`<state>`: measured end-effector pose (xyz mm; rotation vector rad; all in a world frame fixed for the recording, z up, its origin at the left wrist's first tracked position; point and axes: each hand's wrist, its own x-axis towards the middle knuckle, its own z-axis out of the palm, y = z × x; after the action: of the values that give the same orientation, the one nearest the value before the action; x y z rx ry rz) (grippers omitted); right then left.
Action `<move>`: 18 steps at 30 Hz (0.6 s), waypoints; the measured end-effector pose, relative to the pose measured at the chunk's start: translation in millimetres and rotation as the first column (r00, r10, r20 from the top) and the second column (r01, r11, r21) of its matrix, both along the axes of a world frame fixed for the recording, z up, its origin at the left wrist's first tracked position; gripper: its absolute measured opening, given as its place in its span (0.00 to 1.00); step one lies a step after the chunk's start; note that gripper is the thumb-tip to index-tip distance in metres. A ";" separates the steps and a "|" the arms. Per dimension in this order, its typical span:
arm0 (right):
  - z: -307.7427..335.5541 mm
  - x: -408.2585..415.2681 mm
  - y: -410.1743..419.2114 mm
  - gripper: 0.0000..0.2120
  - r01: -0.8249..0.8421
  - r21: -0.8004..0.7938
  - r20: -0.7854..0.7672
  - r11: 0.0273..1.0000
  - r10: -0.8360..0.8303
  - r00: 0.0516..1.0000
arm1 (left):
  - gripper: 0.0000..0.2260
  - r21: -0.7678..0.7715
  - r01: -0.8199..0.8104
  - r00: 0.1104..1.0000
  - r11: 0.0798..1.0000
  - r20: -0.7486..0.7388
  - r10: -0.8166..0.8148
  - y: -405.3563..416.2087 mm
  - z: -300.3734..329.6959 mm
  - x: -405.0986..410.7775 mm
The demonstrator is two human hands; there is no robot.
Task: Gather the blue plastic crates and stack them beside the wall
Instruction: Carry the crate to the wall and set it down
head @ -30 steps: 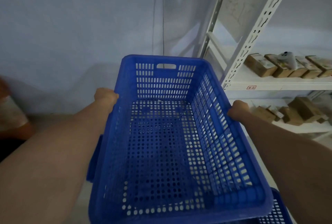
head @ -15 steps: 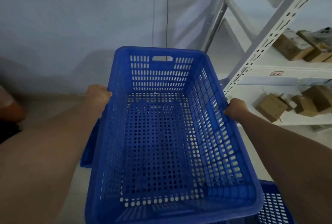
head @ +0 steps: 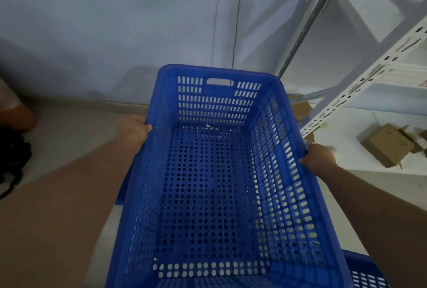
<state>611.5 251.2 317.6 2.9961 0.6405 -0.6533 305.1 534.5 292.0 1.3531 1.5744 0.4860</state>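
I hold an empty blue perforated plastic crate (head: 215, 186) in front of me, its long axis pointing toward the wall (head: 115, 22). My left hand (head: 132, 129) grips its left rim and my right hand (head: 317, 160) grips its right rim. A sliver of another blue crate (head: 123, 186) shows below it on the left, and the corner of a further blue crate (head: 367, 274) shows at the bottom right. What lies directly under the held crate is hidden.
A white metal shelving rack (head: 360, 84) stands on the right with cardboard boxes (head: 388, 144) on its low shelf. An orange object (head: 16, 112) and a black tangle (head: 11, 160) lie on the floor (head: 69, 130) at the left.
The view has tilted downward and the crate sits lower against the wall base; more floor shows and the upper shelf with boxes has left the view. Both hands keep their hold.
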 end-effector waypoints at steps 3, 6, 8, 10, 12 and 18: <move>-28.9 0.0 -7.2 0.15 -0.017 -0.022 0.005 1.000 0.017 1.000 | 0.03 0.010 0.010 1.000 1.000 -0.029 -0.010 2.1 -30.3 6.2; -54.9 0.2 -13.6 0.16 0.001 0.016 -0.018 1.000 -0.001 1.000 | 0.04 0.012 -0.003 0.999 1.000 -0.034 0.004 3.1 -52.5 8.3; -67.0 -1.8 -17.0 0.16 0.027 0.057 -0.018 0.998 -0.026 0.999 | 0.05 0.002 -0.033 0.999 0.999 -0.032 0.033 4.4 -65.7 8.4; -75.6 -4.0 -18.2 0.16 0.052 0.094 -0.026 0.994 -0.050 0.998 | 0.06 0.011 -0.051 0.998 0.999 -0.038 0.051 4.2 -74.2 6.3; -80.6 -4.7 -16.8 0.16 0.065 0.116 -0.028 0.991 -0.062 0.998 | 0.05 0.017 -0.057 0.998 0.998 -0.029 0.057 5.0 -80.9 4.2; -82.7 -3.2 -7.9 0.16 0.061 0.123 -0.015 0.991 -0.060 0.998 | 0.11 0.024 -0.091 0.996 0.996 -0.005 0.091 10.3 -83.6 2.8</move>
<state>608.3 243.3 234.9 3.1394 0.6149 -0.6583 307.9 544.8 208.5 1.3058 1.6454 0.5589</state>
